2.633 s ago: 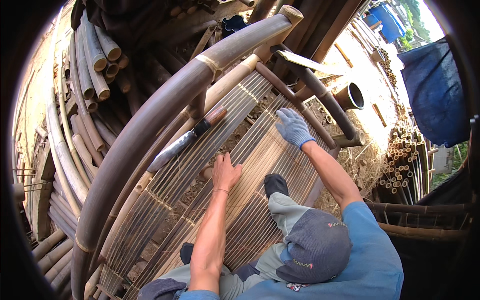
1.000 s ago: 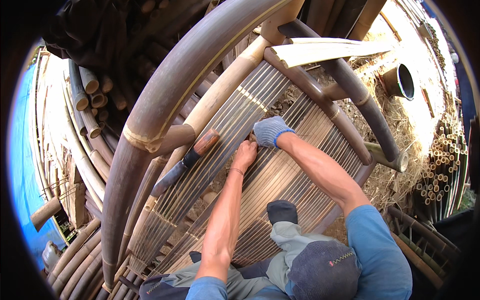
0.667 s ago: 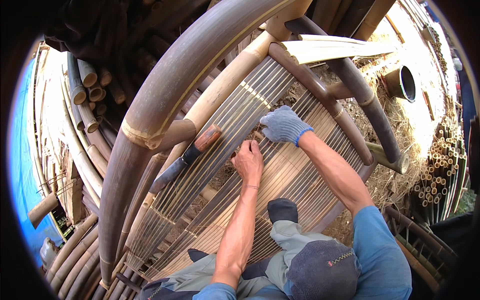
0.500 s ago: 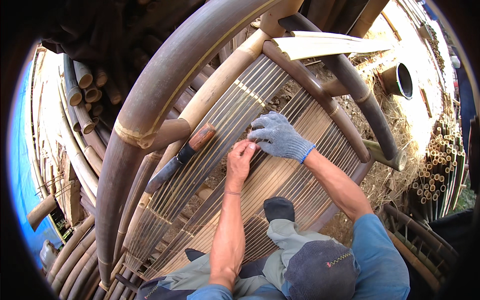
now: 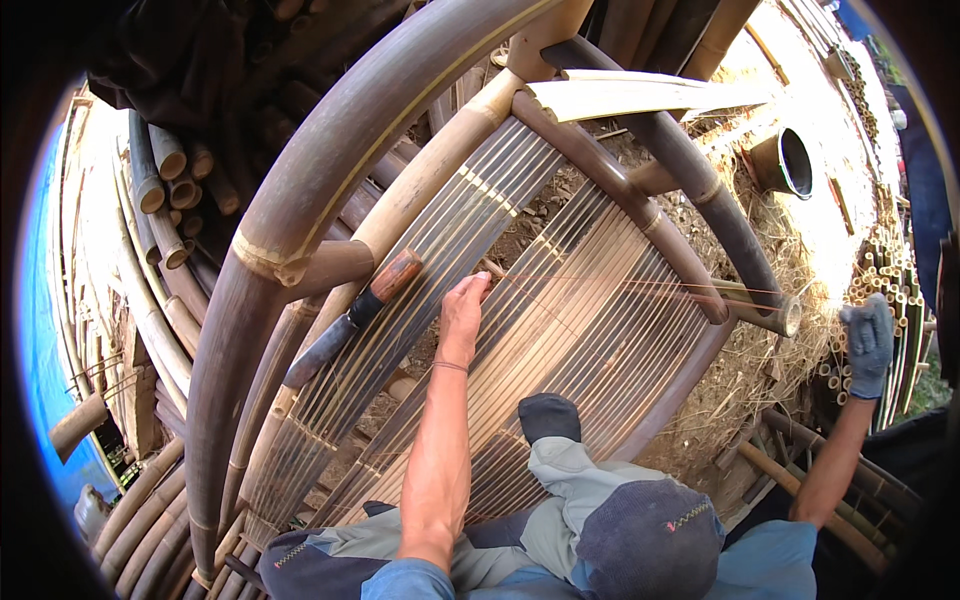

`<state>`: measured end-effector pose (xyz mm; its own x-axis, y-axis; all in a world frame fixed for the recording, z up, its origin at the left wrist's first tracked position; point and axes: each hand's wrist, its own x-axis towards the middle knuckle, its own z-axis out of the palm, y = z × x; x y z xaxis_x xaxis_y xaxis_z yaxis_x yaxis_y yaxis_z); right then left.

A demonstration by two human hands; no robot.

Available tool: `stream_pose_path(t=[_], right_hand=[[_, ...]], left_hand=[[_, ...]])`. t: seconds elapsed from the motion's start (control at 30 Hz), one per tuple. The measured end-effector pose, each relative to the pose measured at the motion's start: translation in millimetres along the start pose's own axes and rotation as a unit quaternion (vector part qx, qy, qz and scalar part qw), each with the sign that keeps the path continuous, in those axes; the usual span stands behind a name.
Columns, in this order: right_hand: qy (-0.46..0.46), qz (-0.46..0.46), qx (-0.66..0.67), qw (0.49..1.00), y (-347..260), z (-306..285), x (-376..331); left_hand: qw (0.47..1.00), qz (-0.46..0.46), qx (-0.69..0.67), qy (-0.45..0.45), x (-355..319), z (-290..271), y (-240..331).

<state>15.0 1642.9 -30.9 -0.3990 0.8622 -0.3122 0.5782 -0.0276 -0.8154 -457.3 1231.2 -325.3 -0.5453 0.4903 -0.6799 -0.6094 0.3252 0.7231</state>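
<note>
My bare left hand (image 5: 463, 312) pinches a thin reddish cord (image 5: 570, 278) just above the slats, by the gap between two slat sections. The cord runs taut to the right, toward my gloved right hand (image 5: 869, 340), which is stretched far out with fingers closed; its far end is too fine to follow clearly. Beneath lies a panel of narrow bamboo slats (image 5: 560, 310), set in a frame of thick dark bamboo poles (image 5: 300, 180). A knife (image 5: 362, 312) with a wooden handle and dark blade rests on the slats, left of my left hand.
My dark-socked foot (image 5: 549, 418) rests on the panel. A pale split bamboo piece (image 5: 650, 95) lies across the frame's far corner. A dark bucket (image 5: 782, 163) lies on straw-covered ground at the right. Cut bamboo poles (image 5: 165, 160) are stacked at the left.
My right hand has swung from beside the left hand out to the far right, drawing the cord straight. The left hand has shifted slightly left and up.
</note>
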Motion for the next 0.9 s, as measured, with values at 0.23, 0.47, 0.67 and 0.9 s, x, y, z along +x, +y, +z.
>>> stream_pose_path(t=[0.23,0.47,0.67,0.9], right_hand=[[0.302,0.147,-0.726,0.6,-6.9,-256.9,13.7],[0.15,-0.347,-0.568,0.731,-25.6,143.8,33.5],[-0.125,-0.37,-0.351,0.851,-16.4,471.0,-1.4],[-0.233,-0.318,-0.47,0.79,-2.3,504.1,9.3]], left_hand=[[0.975,0.019,0.22,0.015,-6.4,3.9,4.9],[0.965,-0.09,0.239,-0.053,10.2,9.3,14.9],[0.945,-0.116,0.295,-0.082,13.7,13.3,17.6],[0.887,-0.168,0.383,-0.196,16.8,15.8,41.8]])
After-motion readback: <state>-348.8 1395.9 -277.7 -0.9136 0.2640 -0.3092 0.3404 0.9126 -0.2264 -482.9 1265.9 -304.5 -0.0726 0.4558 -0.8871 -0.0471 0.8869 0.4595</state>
